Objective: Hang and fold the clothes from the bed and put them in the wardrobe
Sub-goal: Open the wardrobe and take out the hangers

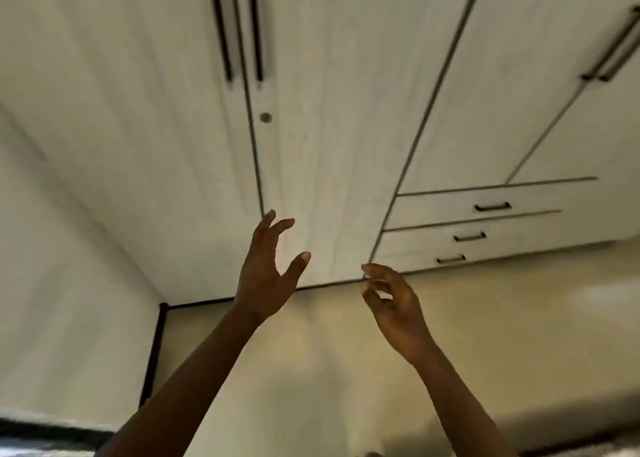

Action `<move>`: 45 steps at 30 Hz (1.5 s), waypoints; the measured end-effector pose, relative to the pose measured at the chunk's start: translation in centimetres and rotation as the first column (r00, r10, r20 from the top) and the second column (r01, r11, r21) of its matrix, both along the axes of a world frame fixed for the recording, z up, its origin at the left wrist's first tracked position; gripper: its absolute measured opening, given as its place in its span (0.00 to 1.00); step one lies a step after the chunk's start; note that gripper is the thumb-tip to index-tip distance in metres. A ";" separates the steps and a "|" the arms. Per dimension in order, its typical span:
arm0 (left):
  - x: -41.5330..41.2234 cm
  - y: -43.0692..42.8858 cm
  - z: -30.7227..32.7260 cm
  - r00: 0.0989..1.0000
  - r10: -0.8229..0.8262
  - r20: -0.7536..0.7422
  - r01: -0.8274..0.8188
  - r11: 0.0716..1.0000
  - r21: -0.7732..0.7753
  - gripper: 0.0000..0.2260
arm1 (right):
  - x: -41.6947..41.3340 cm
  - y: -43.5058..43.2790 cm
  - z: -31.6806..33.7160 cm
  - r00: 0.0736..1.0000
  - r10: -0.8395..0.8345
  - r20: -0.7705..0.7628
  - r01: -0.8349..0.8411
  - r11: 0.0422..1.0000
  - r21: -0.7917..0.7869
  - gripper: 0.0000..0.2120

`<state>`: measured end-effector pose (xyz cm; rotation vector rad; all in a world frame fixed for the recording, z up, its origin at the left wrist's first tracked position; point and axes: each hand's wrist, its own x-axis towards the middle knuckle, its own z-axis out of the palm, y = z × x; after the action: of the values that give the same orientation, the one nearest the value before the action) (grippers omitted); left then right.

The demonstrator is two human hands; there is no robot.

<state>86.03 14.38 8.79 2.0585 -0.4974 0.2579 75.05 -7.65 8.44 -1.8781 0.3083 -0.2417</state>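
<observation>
Wardrobe (pixel 329 110) fills the upper view, its white doors closed, with 2 long dark handles (pixel 221 27) at upper left. 3 drawers (pixel 502 231) sit at its lower right, all pushed in. Left hand (pixel 265 276) is raised in front of the doors, fingers spread, released. Right hand (pixel 393 304) is raised just beside it, fingers loosely curled, grasping nothing. Beige floor (pixel 346 370) lies below.

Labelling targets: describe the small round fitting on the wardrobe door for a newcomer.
On the white wood-grain wardrobe, find the two long black vertical bar handles beside the left door seam. Just below the right one sits the small round grey fitting, likely a lock: the only round piece among bars.
</observation>
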 end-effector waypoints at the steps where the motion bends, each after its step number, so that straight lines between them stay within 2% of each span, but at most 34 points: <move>1: 1.0 1.6 0.9 0.999 0.041 0.028 -0.041 0.999 -0.005 0.29 | 2.2 1.1 1.3 0.997 0.079 0.002 -0.079 0.997 -0.013 0.15; 5: 4.9 6.4 5.7 0.971 0.173 0.163 -0.171 0.985 -0.025 0.30 | 11.9 3.7 8.3 0.957 0.287 0.041 -0.283 0.955 -0.084 0.15; 9: 9.4 8.2 10.8 0.928 0.192 0.320 -0.205 0.979 0.007 0.32 | 21.2 6.0 15.3 0.928 0.331 0.173 -0.309 0.941 -0.142 0.17; 15: 20.2 6.3 19.5 0.808 0.091 0.582 -0.249 0.948 0.197 0.34 | 32.8 9.4 21.6 0.882 0.247 0.402 -0.191 0.966 -0.173 0.27; 19: 28.5 4.4 23.8 0.696 0.053 0.716 -0.330 0.909 0.253 0.35 | 38.6 10.7 22.8 0.844 0.089 0.529 -0.016 0.990 -0.141 0.25; 22: 33.5 4.3 24.0 0.676 0.034 0.736 -0.344 0.898 0.275 0.38 | 42.1 10.6 22.3 0.848 0.079 0.525 0.004 0.988 -0.154 0.23; 24: 35.6 4.3 22.8 0.740 0.071 0.669 -0.313 0.917 0.249 0.41 | 43.6 10.5 22.1 0.862 0.101 0.497 -0.020 0.986 -0.164 0.22; 26: 37.0 4.4 21.3 0.779 0.066 0.624 -0.293 0.917 0.270 0.42 | 44.3 10.4 22.0 0.881 0.138 0.452 -0.080 0.986 -0.144 0.22; 28: 37.9 4.1 20.4 0.772 0.041 0.634 -0.291 0.910 0.296 0.43 | 44.6 10.3 22.0 0.904 0.215 0.371 -0.180 0.975 -0.127 0.20; 30: 38.1 4.0 20.3 0.769 0.026 0.638 -0.268 0.920 0.286 0.44 | 44.6 10.5 22.1 0.920 0.233 0.315 -0.209 0.972 -0.107 0.15; 36: 36.6 4.3 20.1 0.773 -0.011 0.634 -0.135 0.974 0.181 0.41 | 40.7 12.0 22.0 0.926 0.098 0.364 -0.114 0.993 0.022 0.12; 39: 34.5 3.5 18.0 0.784 -0.116 0.610 0.084 0.993 0.080 0.41 | 37.0 12.7 20.4 0.920 0.013 0.391 -0.034 0.998 0.046 0.16; 42: 32.3 1.9 16.1 0.832 -0.341 0.437 0.359 0.932 0.043 0.45 | 32.1 12.2 19.8 0.921 -0.039 0.388 0.031 0.999 0.026 0.18; 45: 29.7 -1.3 14.8 0.748 -0.573 0.336 0.603 0.797 0.016 0.42 | 26.5 10.9 20.1 0.918 -0.083 0.389 0.104 0.994 -0.033 0.19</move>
<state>115.74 13.07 23.59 1.6622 -1.2895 0.2308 101.50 3.28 28.56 -1.8209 0.1203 -0.6831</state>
